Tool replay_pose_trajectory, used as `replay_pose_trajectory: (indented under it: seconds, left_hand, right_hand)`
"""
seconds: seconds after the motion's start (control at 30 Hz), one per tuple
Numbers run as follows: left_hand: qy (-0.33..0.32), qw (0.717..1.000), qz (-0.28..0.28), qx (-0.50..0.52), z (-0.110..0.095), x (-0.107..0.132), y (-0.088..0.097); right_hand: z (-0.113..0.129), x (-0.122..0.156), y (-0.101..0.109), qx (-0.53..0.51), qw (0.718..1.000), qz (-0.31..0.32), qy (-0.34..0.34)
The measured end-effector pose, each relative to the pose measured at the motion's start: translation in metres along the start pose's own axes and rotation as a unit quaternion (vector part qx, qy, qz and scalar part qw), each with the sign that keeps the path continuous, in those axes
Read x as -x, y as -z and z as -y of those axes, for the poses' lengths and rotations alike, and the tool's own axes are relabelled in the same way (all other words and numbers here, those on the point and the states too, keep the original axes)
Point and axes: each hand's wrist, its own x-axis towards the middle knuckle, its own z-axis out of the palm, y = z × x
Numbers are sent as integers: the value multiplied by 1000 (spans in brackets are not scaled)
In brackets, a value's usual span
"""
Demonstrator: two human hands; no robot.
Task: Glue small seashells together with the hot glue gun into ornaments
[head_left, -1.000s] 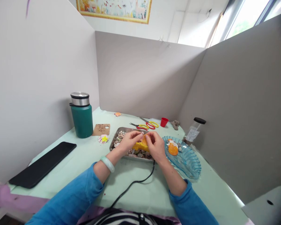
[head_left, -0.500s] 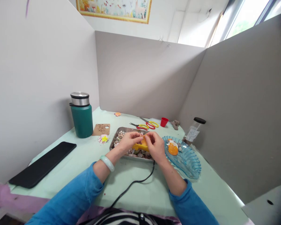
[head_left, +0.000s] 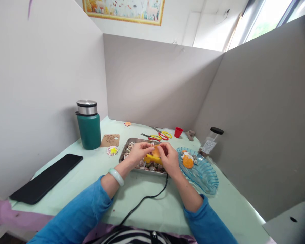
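Observation:
Over a metal tray [head_left: 152, 173] full of shells [head_left: 130, 148], my two hands meet at a thin orange piece [head_left: 156, 151]. It is partly covered by my fingers, and I cannot make out its exact kind. My left hand [head_left: 139, 153] pinches its left side between thumb and fingertips. On the opposite side my right hand [head_left: 170, 159] is closed on it in the same way. Just below the fingertips, a yellow glue gun [head_left: 151, 159] lies across the shells, its right end hidden by my right hand. A black cord [head_left: 144, 197] runs from the tray toward me.
Right of the tray stands a blue plate [head_left: 209, 178] with orange and white pieces. Two scissors [head_left: 155, 137], a red cup [head_left: 178, 132] and a lidded jar [head_left: 211, 140] are farther back. Leftward are a green bottle [head_left: 88, 132], a flower disc [head_left: 112, 150] and a black slab [head_left: 47, 178]. Grey panels [head_left: 162, 81] enclose the table.
My hands have barely shifted over the tray, both still pinching the orange piece. Slightly more of the glue gun's right part shows. Everything else on the table has stayed put.

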Motion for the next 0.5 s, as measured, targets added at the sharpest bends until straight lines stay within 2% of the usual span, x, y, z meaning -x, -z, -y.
replay_pose_trajectory:
  seconds: [0.5]
  left_hand:
    - [9, 999, 7, 50, 4, -3, 0]
  right_hand:
    - [-1, 1, -1, -11, 1000, 7, -12]
